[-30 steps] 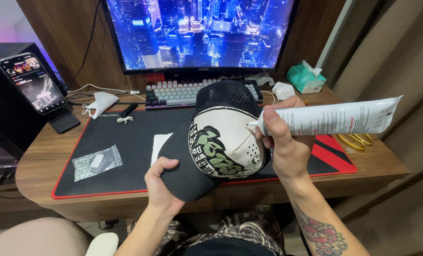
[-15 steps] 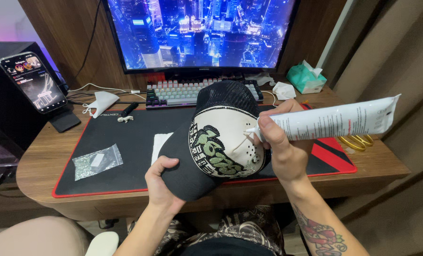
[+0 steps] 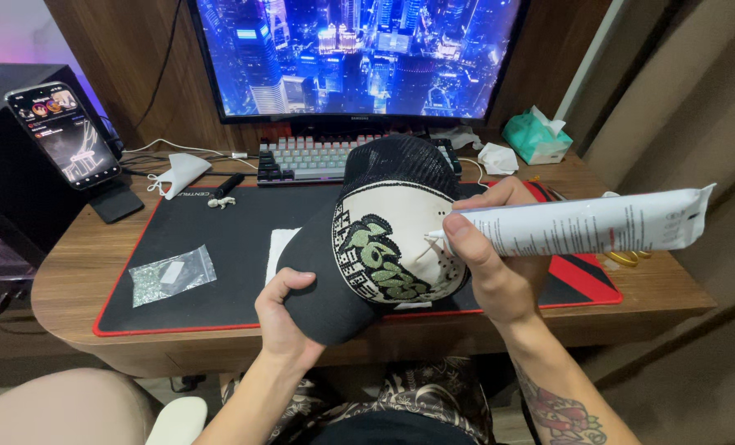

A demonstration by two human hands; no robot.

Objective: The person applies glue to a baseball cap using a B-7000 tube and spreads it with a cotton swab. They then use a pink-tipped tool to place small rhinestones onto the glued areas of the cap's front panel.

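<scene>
Wooden and rounded at its corners, the desk (image 3: 79, 280) carries a black mat with a red edge (image 3: 219, 239) over most of its top. Above the front edge of the desk, the left hand (image 3: 283, 317) grips the black brim of a cap (image 3: 388, 239), thumb on top and fingers curled beneath. The cap has a cream front panel with green and black lettering stitched across it, a few small eyelets, and a black mesh back turned toward the monitor (image 3: 359, 53). The right hand (image 3: 495, 264) is closed around a long white tube (image 3: 586, 224), its narrow tip touching the cream panel beside the lettering; the crimped end of the tube points past the desk's right edge. On the mat near the front left corner lies a small clear bag (image 3: 172, 274). Along the back edge sit a keyboard (image 3: 305, 158), a white face mask (image 3: 182, 171), a phone on a stand (image 3: 64, 134) and a teal tissue pack (image 3: 536, 138).
</scene>
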